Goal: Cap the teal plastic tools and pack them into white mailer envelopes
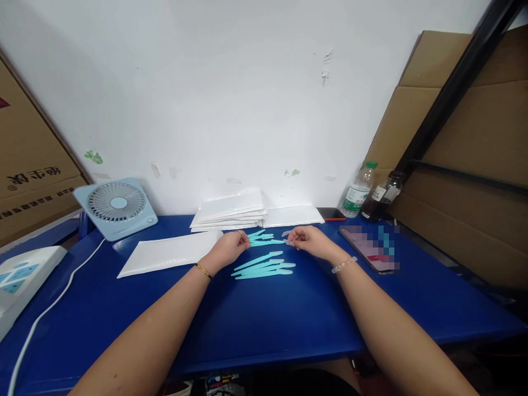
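At frame centre, loose teal sticks [264, 268] lie on the blue bench [289, 319]. Just beyond, the left hand [229, 248] and right hand [308, 241] each pinch one end of the held bundle [264, 240], fingers clenched. The bundle is best kept level and low; white mailers [231, 212] sit behind it.

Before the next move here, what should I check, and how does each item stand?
1. Left hand grip on held teal sticks: ok.
2. Right hand grip at their pale tips: cannot tell.
3. Loose teal sticks lie together on the blue table, between the wrists: ok.
4. White mailer flat beside the left hand: ok; open end cannot tell.
5. Phone lies outside the right wrist: ok.
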Demonstrator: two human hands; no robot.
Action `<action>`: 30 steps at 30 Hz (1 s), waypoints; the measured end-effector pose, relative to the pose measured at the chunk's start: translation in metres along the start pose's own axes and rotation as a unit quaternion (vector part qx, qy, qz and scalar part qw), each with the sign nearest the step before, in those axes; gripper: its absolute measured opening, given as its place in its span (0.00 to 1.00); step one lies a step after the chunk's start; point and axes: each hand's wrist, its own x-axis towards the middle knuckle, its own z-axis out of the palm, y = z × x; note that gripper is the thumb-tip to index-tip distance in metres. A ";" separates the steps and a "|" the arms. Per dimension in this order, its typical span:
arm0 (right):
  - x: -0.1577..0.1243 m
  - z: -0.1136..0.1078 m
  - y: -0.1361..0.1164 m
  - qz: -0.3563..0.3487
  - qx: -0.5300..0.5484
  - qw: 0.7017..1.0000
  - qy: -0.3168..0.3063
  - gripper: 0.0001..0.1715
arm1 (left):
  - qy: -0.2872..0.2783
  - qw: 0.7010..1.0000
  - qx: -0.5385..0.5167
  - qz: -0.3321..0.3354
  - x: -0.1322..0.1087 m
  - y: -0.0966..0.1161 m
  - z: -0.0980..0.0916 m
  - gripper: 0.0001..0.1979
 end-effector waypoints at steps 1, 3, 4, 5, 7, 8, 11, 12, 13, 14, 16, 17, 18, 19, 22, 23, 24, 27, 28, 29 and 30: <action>0.000 0.001 -0.001 0.001 0.000 1.000 -0.003 0.05 | 0.000 1.000 0.000 0.000 0.000 0.000 0.000 0.10; 0.000 0.003 -0.003 0.001 0.003 1.000 -0.011 0.05 | 0.000 1.000 -0.001 0.001 -0.001 0.001 0.000 0.10; 0.000 0.004 -0.003 0.000 0.007 1.000 -0.014 0.05 | 0.000 1.000 -0.002 0.001 -0.001 0.002 0.000 0.10; 0.000 0.003 -0.003 -0.001 0.011 1.000 -0.012 0.06 | 0.002 1.000 -0.002 0.000 -0.001 0.003 0.000 0.10; 0.000 0.001 -0.003 -0.002 0.019 1.000 0.001 0.06 | 0.004 1.000 -0.003 -0.002 -0.001 0.003 0.000 0.10; -0.001 0.000 -0.003 -0.002 0.020 1.000 0.008 0.07 | 0.005 1.000 -0.003 -0.004 -0.001 0.004 -0.001 0.10; -0.001 -0.002 -0.002 -0.004 0.013 1.000 0.012 0.08 | 0.005 1.000 0.000 -0.002 -0.001 0.003 -0.001 0.10; -0.001 -0.001 -0.003 -0.006 0.008 1.000 0.006 0.08 | 0.005 1.000 0.001 0.000 -0.001 0.003 -0.001 0.10; -0.001 0.000 -0.004 -0.008 0.004 1.000 -0.001 0.07 | 0.004 1.000 0.001 0.000 -0.001 0.003 -0.001 0.10; -0.002 0.002 -0.005 -0.010 0.000 1.000 -0.008 0.07 | 0.003 1.000 -0.001 0.001 -0.001 0.004 0.000 0.10; -0.002 0.006 -0.008 -0.013 -0.004 1.000 -0.021 0.07 | -0.005 1.000 -0.014 0.004 -0.002 0.006 0.001 0.10; -0.003 0.008 -0.009 -0.016 -0.003 0.999 -0.030 0.07 | -0.013 1.000 -0.021 0.011 -0.003 0.008 0.001 0.10; -0.003 0.009 -0.011 -0.019 0.000 0.999 -0.044 0.08 | -0.024 0.999 -0.026 0.019 -0.004 0.010 0.001 0.11; -0.003 0.009 -0.012 -0.020 0.005 0.998 -0.065 0.09 | -0.038 0.998 -0.029 0.028 -0.004 0.012 0.002 0.11; -0.004 0.003 -0.011 -0.011 0.017 0.995 -0.100 0.12 | -0.072 0.996 -0.026 0.035 -0.006 0.014 0.001 0.14; -0.004 0.000 -0.010 -0.005 0.008 0.997 -0.079 0.12 | -0.065 0.997 -0.015 0.035 -0.005 0.013 0.001 0.14; -0.004 -0.005 -0.007 0.000 -0.014 0.999 -0.041 0.12 | -0.044 0.998 0.006 0.038 -0.004 0.011 0.001 0.15; -0.003 -0.016 0.003 0.021 -0.140 0.987 0.080 0.07 | 0.031 0.991 0.116 0.064 0.000 0.003 0.000 0.13; -0.003 -0.017 0.006 0.032 -0.183 0.978 0.094 0.06 | 0.043 0.985 0.150 0.073 0.001 0.001 0.000 0.13; -0.003 -0.018 0.009 0.044 -0.216 0.971 0.095 0.05 | 0.048 0.980 0.176 0.081 0.002 -0.001 0.001 0.14; -0.002 -0.017 0.011 0.053 -0.237 0.966 0.088 0.05 | 0.048 0.976 0.194 0.086 0.003 -0.002 0.001 0.14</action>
